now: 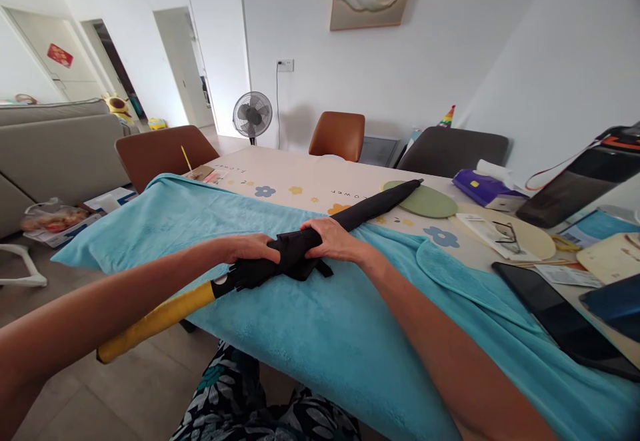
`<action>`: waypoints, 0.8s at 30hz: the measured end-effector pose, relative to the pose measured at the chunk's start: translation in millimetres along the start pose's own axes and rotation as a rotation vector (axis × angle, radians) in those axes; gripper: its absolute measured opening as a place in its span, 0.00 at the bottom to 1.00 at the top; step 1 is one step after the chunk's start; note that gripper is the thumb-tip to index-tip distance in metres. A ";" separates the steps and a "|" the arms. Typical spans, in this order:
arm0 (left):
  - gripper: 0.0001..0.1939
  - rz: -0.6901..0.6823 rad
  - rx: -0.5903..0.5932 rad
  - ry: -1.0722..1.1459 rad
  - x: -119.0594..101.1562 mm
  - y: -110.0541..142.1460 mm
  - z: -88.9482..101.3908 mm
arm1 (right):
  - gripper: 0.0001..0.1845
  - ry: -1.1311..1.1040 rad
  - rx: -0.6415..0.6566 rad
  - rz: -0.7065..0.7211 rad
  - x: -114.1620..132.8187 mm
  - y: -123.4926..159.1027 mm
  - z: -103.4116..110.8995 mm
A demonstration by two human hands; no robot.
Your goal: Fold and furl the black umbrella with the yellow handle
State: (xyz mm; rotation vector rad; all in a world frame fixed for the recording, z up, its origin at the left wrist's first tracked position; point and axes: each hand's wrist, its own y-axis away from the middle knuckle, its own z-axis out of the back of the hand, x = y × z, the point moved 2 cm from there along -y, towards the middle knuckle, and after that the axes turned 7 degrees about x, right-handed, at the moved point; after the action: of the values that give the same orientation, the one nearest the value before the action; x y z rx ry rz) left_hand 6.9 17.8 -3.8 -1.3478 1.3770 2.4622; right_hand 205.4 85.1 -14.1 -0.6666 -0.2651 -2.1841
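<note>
A long black umbrella (373,208) with a yellow handle (160,318) lies slantwise over the table, its canopy furled and its tip pointing to the far right. My left hand (253,249) is closed around the loose black cloth near the handle end. Farther up the canopy, my right hand (330,238) grips the folded fabric. A loose black strap hangs just below my right hand. Under the umbrella lies a light blue blanket (350,334), draped over the near table edge. The umbrella's tip reaches over a green oval mat (433,202).
On the right of the table (295,168) are a purple tissue pack (485,190), glasses (507,236), a black tablet (560,311) and a large dark bottle (575,181). Chairs (337,136) stand along the far side. A fan (253,116) stands behind.
</note>
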 end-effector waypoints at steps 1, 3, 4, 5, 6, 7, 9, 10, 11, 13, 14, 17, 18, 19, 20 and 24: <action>0.16 -0.002 -0.031 -0.075 -2.6 2.3 0.6 | 0.25 0.031 0.004 0.018 0.8 -0.5 -0.5; 0.17 -0.040 -0.122 -0.270 -8.3 10.2 2.6 | 0.23 0.074 0.020 0.040 2.0 -1.0 -1.2; 0.18 -0.073 -0.176 -0.374 -10.4 16.1 3.7 | 0.22 0.086 0.029 0.039 2.2 -1.1 -1.5; 0.20 -0.106 -0.240 -0.472 -11.2 23.4 4.6 | 0.21 0.093 0.035 0.035 2.2 -1.1 -1.7; 0.23 -0.130 -0.321 -0.560 -10.2 32.3 5.3 | 0.21 0.095 0.037 0.032 1.9 -1.2 -1.8; 0.25 -0.140 -0.410 -0.640 -6.8 42.2 5.3 | 0.20 0.093 0.037 0.030 1.5 -1.3 -2.1; 0.30 -0.102 -0.608 -0.767 7.7 63.7 1.7 | 0.20 0.079 0.033 0.032 0.7 -1.7 -2.5; 0.30 -0.048 -0.638 -0.812 19.0 73.0 -3.2 | 0.20 0.070 0.029 0.034 0.4 -2.0 -2.7; 0.30 0.008 -0.637 -0.839 32.2 80.8 -9.9 | 0.19 0.059 0.026 0.039 0.3 -2.3 -2.8; 0.25 0.126 -0.631 -0.875 60.7 91.3 -26.4 | 0.19 0.037 0.022 0.043 0.7 -3.1 -2.9; 0.22 0.162 -0.678 -0.881 73.8 94.6 -34.6 | 0.19 0.026 0.022 0.042 1.2 -3.4 -2.9; 0.19 0.110 -0.849 -0.883 101.5 97.3 -54.5 | 0.21 0.010 0.010 0.028 3.3 -3.9 -1.6; 0.19 0.077 -0.901 -0.885 106.2 97.3 -58.2 | 0.21 0.005 0.011 0.023 3.8 -3.6 -0.6; 0.19 0.055 -0.938 -0.890 108.8 97.5 -60.0 | 0.21 -0.010 0.018 0.018 4.0 -3.0 0.9; 0.18 0.040 -0.957 -0.899 109.4 98.1 -60.2 | 0.21 -0.043 0.023 0.011 3.8 -2.0 3.3; 0.17 0.079 -0.892 -0.908 97.5 106.3 -52.0 | 0.19 -0.281 -0.094 -0.020 0.1 6.6 24.3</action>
State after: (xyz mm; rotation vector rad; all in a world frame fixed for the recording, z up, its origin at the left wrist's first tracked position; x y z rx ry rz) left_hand -61.0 -119.5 -10.1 0.0022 0.1234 3.1705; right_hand 219.4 90.5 6.1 -1.0299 -0.3170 -2.1290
